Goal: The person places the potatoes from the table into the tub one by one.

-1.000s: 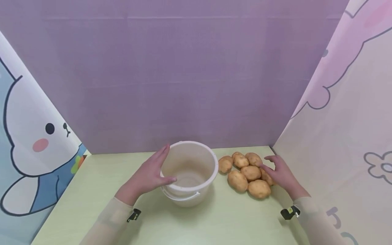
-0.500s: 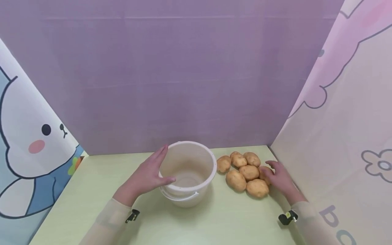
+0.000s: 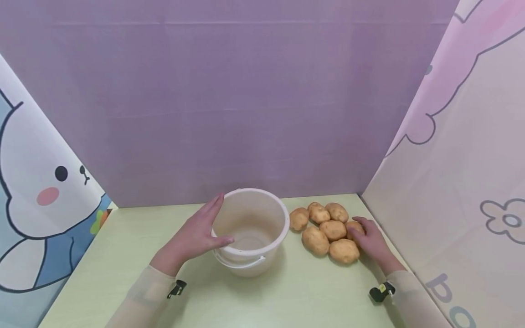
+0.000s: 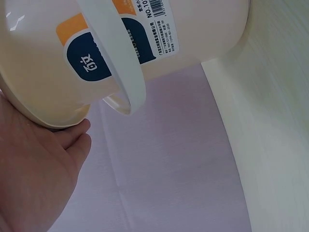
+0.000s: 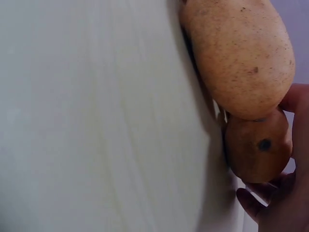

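A cream plastic bucket (image 3: 256, 228) stands on the table with its mouth tilted toward me in view. My left hand (image 3: 194, 237) lies along the bucket's left side, thumb and fingers spread straight against the rim. In the left wrist view its fingertips (image 4: 79, 140) touch the outside of the rim. My right hand (image 3: 371, 241) grips the rightmost potato (image 3: 353, 229) between thumb and fingers. That potato, with a dark spot (image 5: 264, 144), shows in the right wrist view behind a larger potato (image 5: 244, 58). Several brown potatoes (image 3: 333, 230) lie clustered right of the bucket.
The pale green table (image 3: 287, 296) meets a purple backdrop (image 3: 262, 114) behind the bucket. A printed panel (image 3: 459, 182) rises close to my right hand, another panel (image 3: 37, 191) at the left. The white bucket handle (image 3: 242, 264) hangs down in front.
My right hand has come down onto the rightmost potato, and its thumb and fingers have closed around it. The left hand stays at the bucket. The view has shifted slightly.
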Tool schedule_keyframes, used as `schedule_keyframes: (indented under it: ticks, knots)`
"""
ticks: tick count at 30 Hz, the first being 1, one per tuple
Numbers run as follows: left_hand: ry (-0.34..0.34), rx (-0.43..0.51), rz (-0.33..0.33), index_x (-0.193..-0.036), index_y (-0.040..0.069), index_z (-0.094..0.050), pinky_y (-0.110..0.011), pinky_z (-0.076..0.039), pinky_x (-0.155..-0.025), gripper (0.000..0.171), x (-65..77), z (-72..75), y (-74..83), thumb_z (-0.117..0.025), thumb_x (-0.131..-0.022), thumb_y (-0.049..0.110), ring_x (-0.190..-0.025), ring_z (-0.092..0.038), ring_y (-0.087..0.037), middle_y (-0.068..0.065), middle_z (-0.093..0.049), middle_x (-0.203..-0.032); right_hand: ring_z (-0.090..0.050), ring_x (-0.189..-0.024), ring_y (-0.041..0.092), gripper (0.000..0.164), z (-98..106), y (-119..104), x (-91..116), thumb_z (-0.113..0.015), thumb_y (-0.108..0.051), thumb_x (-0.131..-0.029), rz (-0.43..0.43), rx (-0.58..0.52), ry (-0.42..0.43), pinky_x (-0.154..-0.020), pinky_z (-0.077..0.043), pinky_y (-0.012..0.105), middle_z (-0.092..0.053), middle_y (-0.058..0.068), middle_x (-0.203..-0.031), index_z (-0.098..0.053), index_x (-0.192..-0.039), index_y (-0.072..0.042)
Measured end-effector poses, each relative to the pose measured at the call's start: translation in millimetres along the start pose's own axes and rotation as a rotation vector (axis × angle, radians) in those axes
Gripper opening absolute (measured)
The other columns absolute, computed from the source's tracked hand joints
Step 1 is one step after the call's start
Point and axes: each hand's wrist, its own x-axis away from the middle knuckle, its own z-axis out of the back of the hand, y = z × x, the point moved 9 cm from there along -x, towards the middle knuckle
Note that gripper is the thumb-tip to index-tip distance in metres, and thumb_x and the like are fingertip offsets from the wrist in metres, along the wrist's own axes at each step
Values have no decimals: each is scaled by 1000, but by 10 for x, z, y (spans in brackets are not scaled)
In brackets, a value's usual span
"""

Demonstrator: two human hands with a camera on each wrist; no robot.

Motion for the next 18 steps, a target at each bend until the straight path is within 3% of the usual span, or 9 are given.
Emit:
schedule_keyframes:
  ticks: [8,18]
  knots:
    - [1,-7,-2,-175,0,-20,-67,-33,-127,126,13,5,3,-80,-90,70,-164,-28,-45,-20,-23,-181,-52,-142,51,57,-73,52,18,-64,-36,-113,-67,-60,-34,-118,-39,65,-54,33,-155,-54,-155,2]
    - [6,-4,-5,-176,1,-20,-68,-35,-126,125,8,6,14,-80,-90,70,-164,-29,-45,-19,-23,-182,-59,-131,41,46,-95,60,18,-63,-22,-110,-98,-116,-7,-110,-45,52,-61,28,-149,-58,-151,-1]
